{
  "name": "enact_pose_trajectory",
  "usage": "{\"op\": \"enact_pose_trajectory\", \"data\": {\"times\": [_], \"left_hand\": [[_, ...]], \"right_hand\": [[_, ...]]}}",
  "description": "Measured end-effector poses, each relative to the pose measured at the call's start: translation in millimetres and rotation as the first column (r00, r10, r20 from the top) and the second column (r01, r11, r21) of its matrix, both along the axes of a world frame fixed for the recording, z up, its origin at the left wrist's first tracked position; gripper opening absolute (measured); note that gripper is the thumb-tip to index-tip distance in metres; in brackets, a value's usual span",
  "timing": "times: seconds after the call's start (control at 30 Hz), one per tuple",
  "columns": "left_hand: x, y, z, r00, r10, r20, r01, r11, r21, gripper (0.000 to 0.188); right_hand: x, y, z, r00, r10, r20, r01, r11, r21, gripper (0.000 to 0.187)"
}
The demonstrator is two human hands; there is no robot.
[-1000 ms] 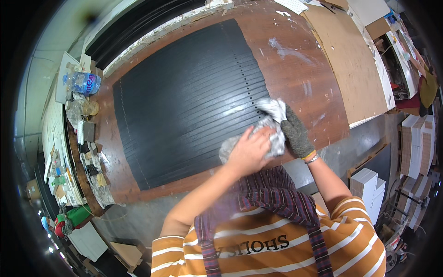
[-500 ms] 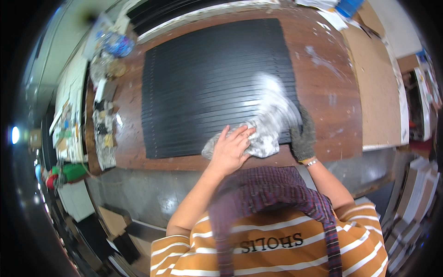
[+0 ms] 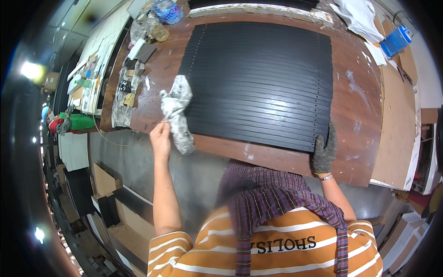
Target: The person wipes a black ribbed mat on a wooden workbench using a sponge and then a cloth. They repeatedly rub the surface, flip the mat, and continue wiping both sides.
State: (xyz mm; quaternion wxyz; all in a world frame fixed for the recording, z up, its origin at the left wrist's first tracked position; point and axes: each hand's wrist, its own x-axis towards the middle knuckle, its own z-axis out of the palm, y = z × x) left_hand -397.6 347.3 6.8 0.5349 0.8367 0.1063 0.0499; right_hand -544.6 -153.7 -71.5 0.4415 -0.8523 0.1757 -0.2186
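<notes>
A black slatted panel [image 3: 258, 87] lies flat on the brown wooden table, with rows of small dots along its left and right ends. My bare left hand [image 3: 160, 136] pinches a white rag [image 3: 177, 111] with grey smudges. It hangs loosely twisted at the panel's left edge, its lower end over the table's front edge. My right hand [image 3: 325, 154], in a dark grey knit glove, rests at the panel's near right corner. Its thumb lies on the panel and its fingers stretch along the side edge, apart from the thumb.
A blue bottle [image 3: 396, 40] and a crumpled white cloth [image 3: 357, 18] are at the far right, beside a cardboard sheet [image 3: 397, 124]. Clear plastic bottles [image 3: 167, 11] and small blocks [image 3: 138, 51] line the table's left side. Cardboard boxes [image 3: 134, 217] stand on the floor at left.
My left hand has swung left with the rag, from on the panel's near edge to beyond its left side. The right hand stays by the near right corner; the view has shifted.
</notes>
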Motion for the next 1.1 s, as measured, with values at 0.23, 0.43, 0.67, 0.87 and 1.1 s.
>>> {"op": "enact_pose_trajectory", "data": {"times": [0.23,0.43,0.67,0.87,1.1], "left_hand": [[36,-3,5,0.962,-0.125,0.243,0.014,0.910,0.414,0.016],[83,-5,11,0.712,-0.634,0.302,0.306,0.667,0.679,0.042],[125,38,33,0.589,-0.737,0.332,0.682,0.674,0.284,0.013],[148,102,44,0.677,-0.677,0.287,0.538,0.722,0.435,0.018],[160,99,53,0.580,-0.794,0.182,0.693,0.598,0.402,0.034]], "right_hand": [[4,5,14,0.999,-0.045,-0.028,0.041,0.992,-0.119,0.054],[87,153,78,0.952,0.296,0.081,-0.268,0.931,-0.249,0.060],[207,296,94,0.741,0.653,-0.154,-0.670,0.707,-0.225,0.049],[227,350,119,0.744,0.664,-0.079,-0.661,0.748,0.066,0.029],[272,383,173,0.772,0.598,-0.218,-0.625,0.775,-0.088,0.025]]}}
